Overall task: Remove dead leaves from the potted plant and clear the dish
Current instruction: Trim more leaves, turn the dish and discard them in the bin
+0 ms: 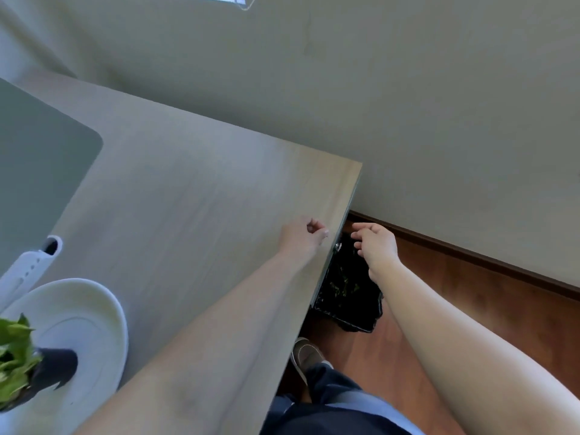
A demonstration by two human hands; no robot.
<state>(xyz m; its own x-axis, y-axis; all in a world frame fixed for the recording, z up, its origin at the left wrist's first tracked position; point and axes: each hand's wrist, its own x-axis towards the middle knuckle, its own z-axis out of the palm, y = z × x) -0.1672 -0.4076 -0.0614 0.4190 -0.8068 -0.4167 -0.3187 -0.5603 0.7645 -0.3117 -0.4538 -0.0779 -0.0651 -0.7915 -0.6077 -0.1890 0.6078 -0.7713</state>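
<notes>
Step in hand: you are at the disposal part, as I judge it — both hands are at the right edge of the table [194, 196], over the bin on the floor, well apart from the plant.
Left hand [303, 235]: it rests at the table edge, fingers curled in, thumb and forefinger tips close together as for a pinch. If some small leaf piece is between them, I cannot tell; the picture is too soft there.
Right hand [375, 244]: it hangs past the table edge, above the bin, fingers loosely spread and bent, and it holds nothing that I can see.
Bin [348, 293]: a dark container with a black liner, on the wooden floor [470, 309] just beside the table. Inside are green and brownish plant bits — probably leaves already thrown away.
Dish [91, 321]: white and shallow, at the lower left on the table. Its visible part looks bare, but the plant covers some of it.
Potted plant [14, 356]: green leaves in a dark pot [55, 365], at the left border of the view, over the dish; much of it is cut off.
Next move: if your left fingers keep something, bring them over the bin and let go. Then return to the plant and check the hidden side of the dish.
</notes>
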